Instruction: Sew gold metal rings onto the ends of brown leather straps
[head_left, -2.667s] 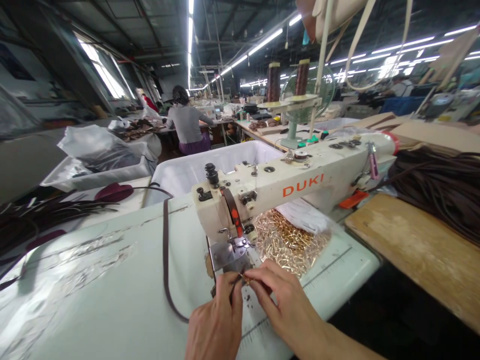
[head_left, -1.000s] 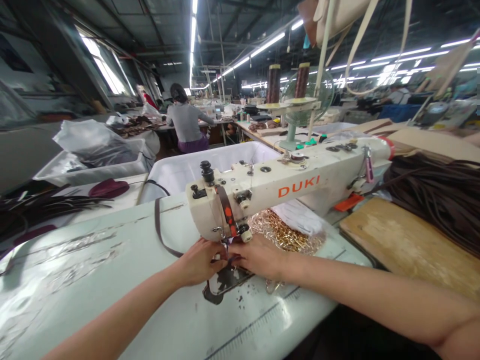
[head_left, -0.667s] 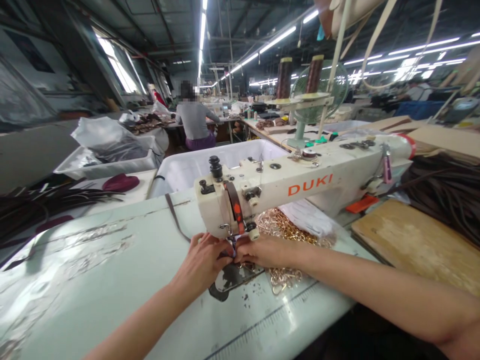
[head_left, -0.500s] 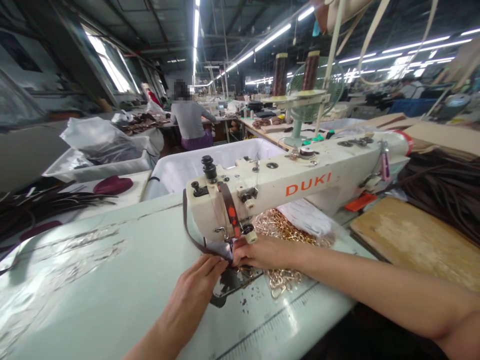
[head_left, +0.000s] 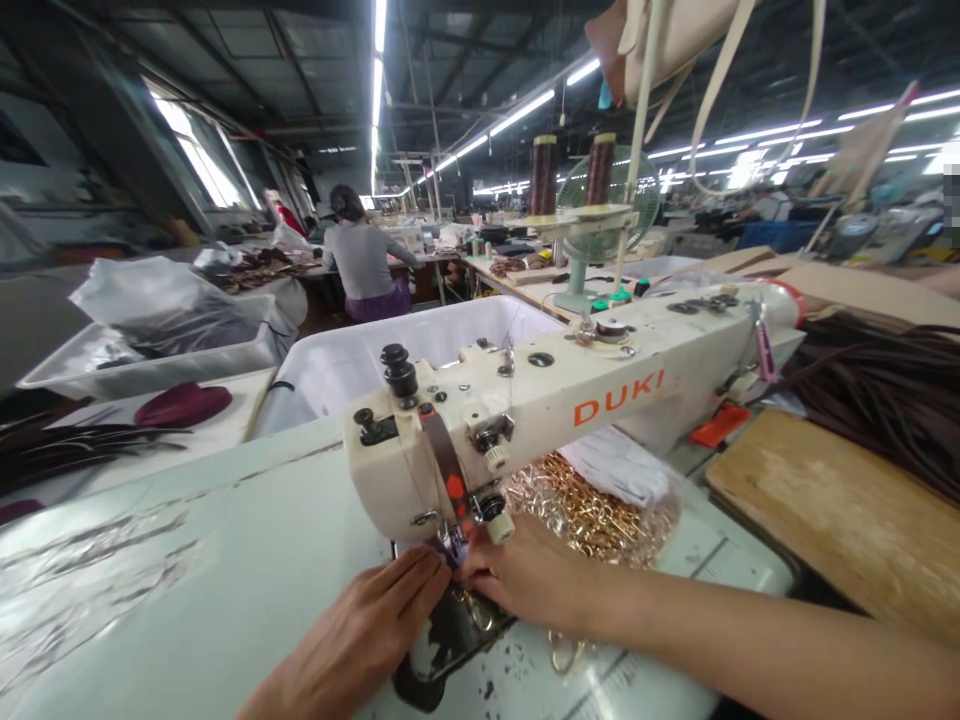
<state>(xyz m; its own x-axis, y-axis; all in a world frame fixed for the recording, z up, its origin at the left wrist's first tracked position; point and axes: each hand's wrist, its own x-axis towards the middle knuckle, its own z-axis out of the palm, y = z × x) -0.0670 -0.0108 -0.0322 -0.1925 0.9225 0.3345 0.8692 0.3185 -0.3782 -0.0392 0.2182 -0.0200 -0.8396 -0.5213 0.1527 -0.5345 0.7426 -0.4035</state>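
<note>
At the needle of the white sewing machine (head_left: 480, 410), my two hands meet from either side. My left hand (head_left: 375, 615) lies low with its fingers pressed together on a dark strap (head_left: 442, 549), mostly hidden by the fingers and the presser foot. Curled closed, my right hand (head_left: 525, 570) pinches the strap's near end just right of the needle. A gold-coloured metal clasp (head_left: 481, 612) shows below the right fingers, over the dark machine plate (head_left: 442, 640). Whether it is joined to the strap I cannot tell.
Behind the machine arm lies a clear bag of gold clasps (head_left: 600, 510). A wooden board (head_left: 825, 500) and dark straps (head_left: 862, 390) are at the right. White bins (head_left: 337, 350) stand beyond the table (head_left: 247, 560). A co-worker (head_left: 367, 255) sits further back.
The view has shifted closer to the machine. The dark strap that looped out left of the needle is now largely out of sight. Both hands stay at the needle, and a clasp shows more plainly.
</note>
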